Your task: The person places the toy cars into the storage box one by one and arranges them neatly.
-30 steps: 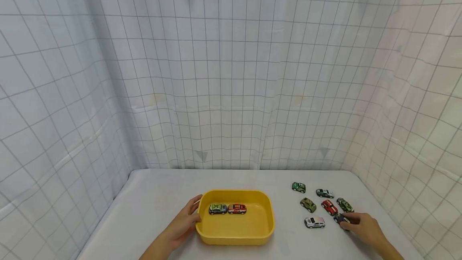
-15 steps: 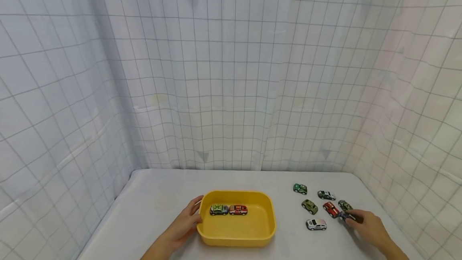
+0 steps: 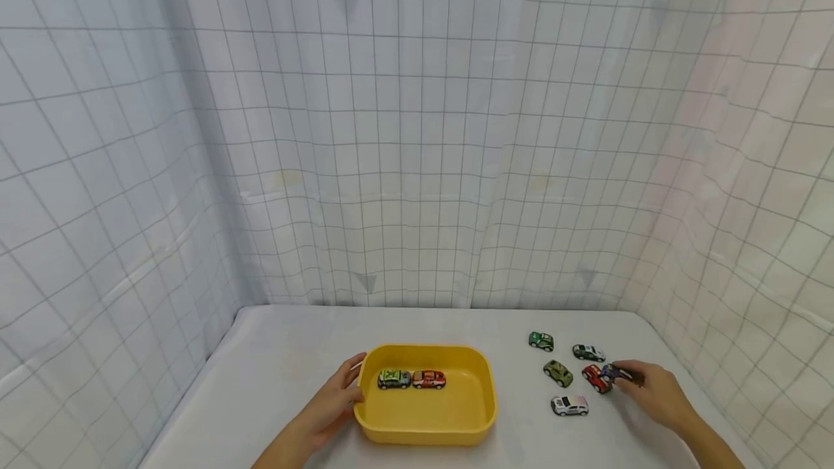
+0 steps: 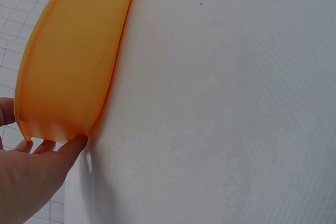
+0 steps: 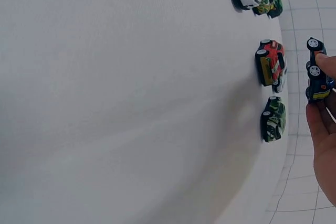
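"Right hand (image 3: 654,391) first: what has it got?"

"Its thumb and fingers pinch a dark blue car (image 5: 317,77). Left hand (image 3: 326,410) grips the near-side wall of a yellow tray (image 3: 423,415) at its left end, fingers bent against it."

"Which way does the blue one point?"

"Seen from the head, its long axis runs roughly left to right, the free end toward the tray. At the right wrist it stands lengthwise up the view, wheels to the table side. Nose or tail, I can't tell."

"How many cars altogether?"

"Nine: one held, two in the tray, lime green (image 3: 394,380) and red-and-orange (image 3: 428,380), end to end, and six on the table (image 3: 293,342). White (image 3: 570,406) is nearest, then red (image 3: 594,376), olive (image 3: 558,373), camouflage (image 5: 273,120), green-and-white (image 3: 589,353) and green (image 3: 541,341)."

"And the blue one, relative to the hands?"

"At the right fingertips, raised just beside the red car; well to the right of the left hand. Beyond everything hangs a gridded white curtain (image 3: 417,129)."
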The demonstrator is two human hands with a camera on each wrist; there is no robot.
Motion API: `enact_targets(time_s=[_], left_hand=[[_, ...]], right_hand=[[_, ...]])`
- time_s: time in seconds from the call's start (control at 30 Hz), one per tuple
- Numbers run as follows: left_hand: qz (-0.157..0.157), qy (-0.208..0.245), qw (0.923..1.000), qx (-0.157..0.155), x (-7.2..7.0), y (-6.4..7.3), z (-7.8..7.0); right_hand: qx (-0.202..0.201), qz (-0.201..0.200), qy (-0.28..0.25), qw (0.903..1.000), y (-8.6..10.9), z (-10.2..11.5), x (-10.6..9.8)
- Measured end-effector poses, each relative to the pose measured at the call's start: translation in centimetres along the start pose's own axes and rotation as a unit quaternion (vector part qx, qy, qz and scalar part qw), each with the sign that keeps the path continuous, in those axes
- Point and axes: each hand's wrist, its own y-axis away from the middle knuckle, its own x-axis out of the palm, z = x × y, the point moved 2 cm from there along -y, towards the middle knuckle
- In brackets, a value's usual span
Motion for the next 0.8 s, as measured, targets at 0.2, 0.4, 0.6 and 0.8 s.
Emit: enact_targets(time_s=[0.2,0.4,0.6,0.8], left_hand=[[0.002,0.0,1.0,0.003,0.0,0.0,0.1],[0.003,0.0,1.0,0.002,0.0,0.1,0.1],[-0.001,-0.001,1.0,-0.001,0.0,0.0,0.1],[-0.004,-0.002,1.0,-0.002,0.0,0.0,0.1]], right_hand=[[-0.012,0.004,-0.014,0.9998,-0.5,1.5,0.4],[-0.014,0.019,-0.025,0.9994,-1.2,2.9,1.3],[-0.05,0.023,-0.044,0.9975,-1.6,4.6,1.7],[-0.078,0.03,-0.053,0.9951,-2.0,5.8,2.3]])
